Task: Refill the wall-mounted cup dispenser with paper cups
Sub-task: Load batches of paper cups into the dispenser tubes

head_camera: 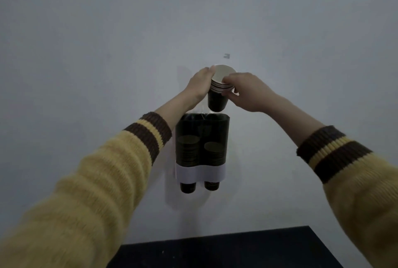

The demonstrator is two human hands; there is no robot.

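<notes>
A short nested stack of dark paper cups (218, 100) with pale rims and a white inside hangs just above the wall-mounted dispenser (201, 173). My left hand (199, 83) grips the stack's rim from the left. My right hand (247, 91) pinches the rims from the right. The dispenser is a dark see-through twin tube with a white band low down. Each tube holds a stack of cups, and one cup bottom sticks out below each tube.
The dispenser hangs on a plain pale wall (86, 52). A small mark or hook (226, 55) sits on the wall above my hands. A black tabletop (226, 250) lies below the dispenser at the bottom of the view.
</notes>
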